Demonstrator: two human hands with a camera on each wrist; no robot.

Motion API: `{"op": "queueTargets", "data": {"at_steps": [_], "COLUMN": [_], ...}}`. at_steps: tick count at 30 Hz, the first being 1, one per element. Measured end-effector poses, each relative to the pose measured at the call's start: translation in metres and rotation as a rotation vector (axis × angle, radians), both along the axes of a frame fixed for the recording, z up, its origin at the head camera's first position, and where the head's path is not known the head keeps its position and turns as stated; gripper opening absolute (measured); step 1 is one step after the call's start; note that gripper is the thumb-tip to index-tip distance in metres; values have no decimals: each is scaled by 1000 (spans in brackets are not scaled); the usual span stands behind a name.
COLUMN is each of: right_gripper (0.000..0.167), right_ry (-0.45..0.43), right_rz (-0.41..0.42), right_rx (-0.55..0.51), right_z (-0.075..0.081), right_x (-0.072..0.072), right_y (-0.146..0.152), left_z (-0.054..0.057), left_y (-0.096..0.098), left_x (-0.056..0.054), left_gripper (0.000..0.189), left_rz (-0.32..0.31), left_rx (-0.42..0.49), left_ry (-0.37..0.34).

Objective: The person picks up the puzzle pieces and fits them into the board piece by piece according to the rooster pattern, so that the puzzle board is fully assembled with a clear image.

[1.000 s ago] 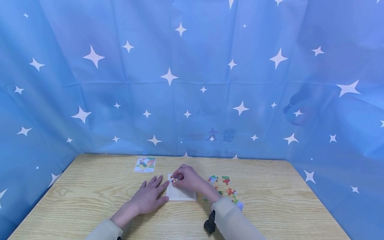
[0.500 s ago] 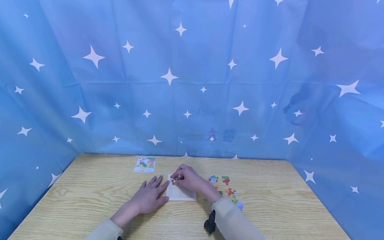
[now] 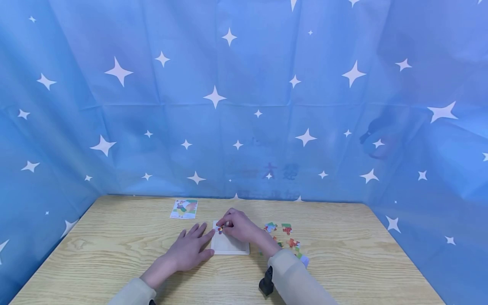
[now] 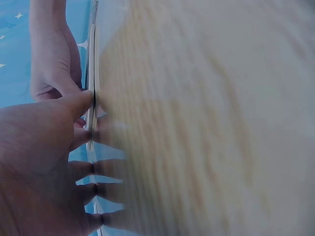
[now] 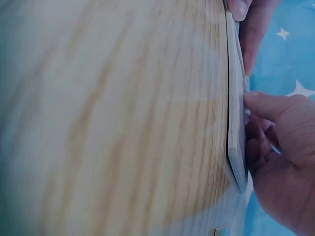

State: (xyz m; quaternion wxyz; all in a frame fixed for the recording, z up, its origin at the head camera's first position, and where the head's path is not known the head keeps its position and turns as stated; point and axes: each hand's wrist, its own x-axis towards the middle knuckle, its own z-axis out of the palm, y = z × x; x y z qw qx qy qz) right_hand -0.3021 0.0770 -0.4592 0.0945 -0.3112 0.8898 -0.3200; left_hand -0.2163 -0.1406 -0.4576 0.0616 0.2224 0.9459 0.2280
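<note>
In the head view a small white puzzle tray (image 3: 231, 250) lies on the table, mostly bare inside. My right hand (image 3: 241, 226) reaches over its far part, thumb and fingers pinching a small colourful puzzle piece (image 3: 219, 229) at the upper left corner. My left hand (image 3: 188, 250) lies palm down with spread fingers, its forefinger and thumb at the tray's left edge. The right wrist view shows the tray (image 5: 237, 132) side-on, with curled fingers of the right hand (image 5: 290, 142) over it; the piece is hidden there.
Several loose puzzle pieces (image 3: 292, 242) lie right of the tray, partly behind the right forearm. A square picture card (image 3: 184, 209) with a cartoon animal lies at the back left. A blue star-patterned curtain (image 3: 244, 127) stands behind the wooden table (image 3: 354, 250).
The right thumb and fingers have shifted slightly around the puzzle piece at the tray's upper left corner. The left hand has stayed in place.
</note>
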Motion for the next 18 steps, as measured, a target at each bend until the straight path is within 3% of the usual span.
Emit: {"op": "queueTargets", "data": {"at_steps": [10, 18], "right_gripper": [25, 28], "right_ry": [-23, -58], "right_rz": [-57, -82], "right_rx": [-124, -189], "right_z": [1, 12], "right_x": [0, -4], "right_y": [10, 52], "left_z": [0, 3], "left_y": [0, -1], "left_x": [0, 2], "left_gripper": [61, 61], "left_rz": [-7, -17], "left_rx": [-2, 10], "left_ry": [-8, -19]}}
